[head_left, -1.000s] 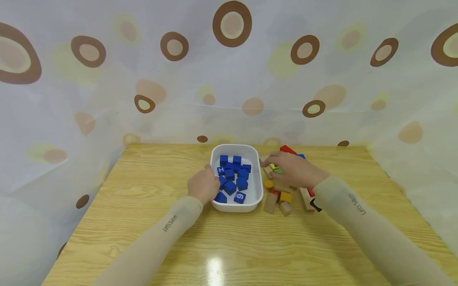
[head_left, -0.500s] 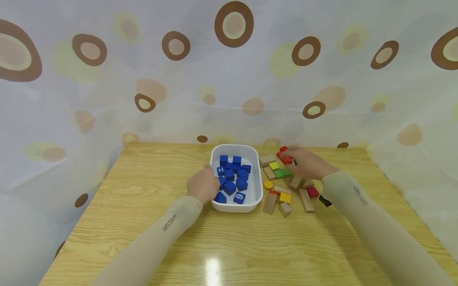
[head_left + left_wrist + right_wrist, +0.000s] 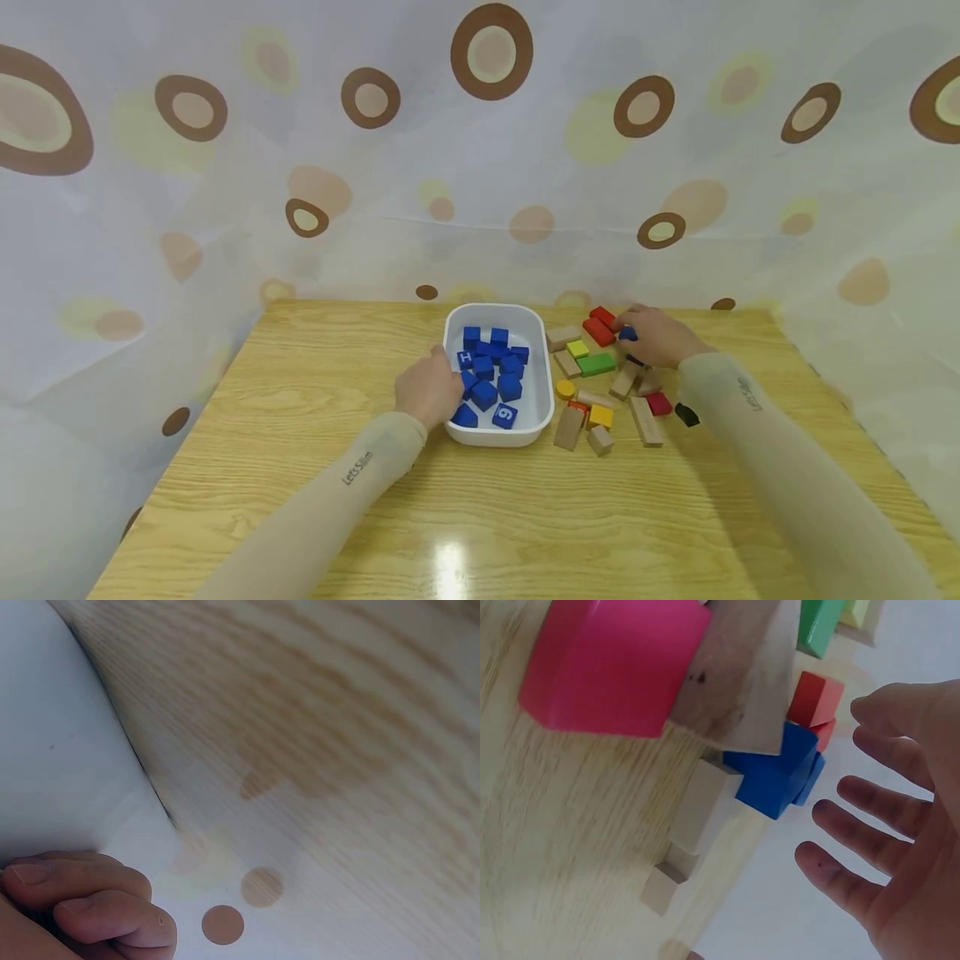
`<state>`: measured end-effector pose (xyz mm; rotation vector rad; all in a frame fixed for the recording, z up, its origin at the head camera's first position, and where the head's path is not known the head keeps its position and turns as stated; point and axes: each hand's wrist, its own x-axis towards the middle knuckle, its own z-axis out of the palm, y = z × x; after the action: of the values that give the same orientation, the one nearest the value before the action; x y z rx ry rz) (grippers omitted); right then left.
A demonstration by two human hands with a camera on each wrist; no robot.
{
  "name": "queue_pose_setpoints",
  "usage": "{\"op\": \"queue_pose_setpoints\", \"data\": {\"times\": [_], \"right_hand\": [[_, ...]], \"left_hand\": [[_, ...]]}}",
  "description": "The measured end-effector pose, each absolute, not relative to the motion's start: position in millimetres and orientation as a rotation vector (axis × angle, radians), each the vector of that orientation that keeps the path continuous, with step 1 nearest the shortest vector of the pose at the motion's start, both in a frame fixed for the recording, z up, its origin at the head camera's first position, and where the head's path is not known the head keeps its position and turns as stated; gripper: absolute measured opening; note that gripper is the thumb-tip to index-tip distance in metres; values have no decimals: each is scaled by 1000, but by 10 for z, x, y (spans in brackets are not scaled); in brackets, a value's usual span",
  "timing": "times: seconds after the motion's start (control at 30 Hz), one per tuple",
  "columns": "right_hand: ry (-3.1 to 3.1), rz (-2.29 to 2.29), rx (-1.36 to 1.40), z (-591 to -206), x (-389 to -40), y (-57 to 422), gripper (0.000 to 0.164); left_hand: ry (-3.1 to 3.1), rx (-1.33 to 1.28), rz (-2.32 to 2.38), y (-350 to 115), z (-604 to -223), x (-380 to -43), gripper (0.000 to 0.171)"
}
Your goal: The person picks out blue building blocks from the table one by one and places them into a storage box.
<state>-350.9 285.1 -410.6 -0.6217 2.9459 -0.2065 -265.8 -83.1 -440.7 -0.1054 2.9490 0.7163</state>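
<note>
My left hand (image 3: 430, 389) grips the left rim of a white plastic tub (image 3: 546, 400); in the left wrist view its curled fingers (image 3: 112, 919) show against the pale wall. Several blue blocks (image 3: 483, 393) lie inside, some printed with a letter or number. Over the far right of a loose block pile, my right hand (image 3: 660, 337) reaches toward a blue block (image 3: 628, 332). The right wrist view shows its fingers (image 3: 862, 836) extended and spread beside the blue blocks (image 3: 776, 769), a gap between them.
Right of the tub lie several plain wooden blocks (image 3: 570, 427), red blocks (image 3: 598, 331), a green block (image 3: 597, 364), a yellow block (image 3: 577, 348) and an orange block (image 3: 600, 417). A black piece (image 3: 686, 414) is at the pile's right edge. Patterned sheeting (image 3: 480, 258) rises behind the wooden table (image 3: 337, 350).
My right hand has moved rightward, from above the yellow and green blocks past the red ones to the blue block, uncovering the pile. The left hand stays at the tub.
</note>
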Motion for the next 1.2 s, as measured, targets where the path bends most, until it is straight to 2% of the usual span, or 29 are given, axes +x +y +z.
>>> {"op": "queue_pose_setpoints", "data": {"times": [0.2, 0.7, 0.93, 1.2], "right_hand": [[2940, -158, -564, -4222, -3633, 2922, 36], [2955, -238, -551, -4283, -3649, 2932, 26], [3035, -228, -604, -4170, -3532, 2852, 21], [3024, -265, -774, -3857, -3346, 2509, 19]], "left_hand": [[2951, -101, 690, -842, -4395, -2662, 59], [2940, -125, 696, -826, -4373, -2651, 60], [2938, -125, 707, -814, -4381, -2644, 59], [2938, -135, 723, -813, -4383, -2640, 58]]}}
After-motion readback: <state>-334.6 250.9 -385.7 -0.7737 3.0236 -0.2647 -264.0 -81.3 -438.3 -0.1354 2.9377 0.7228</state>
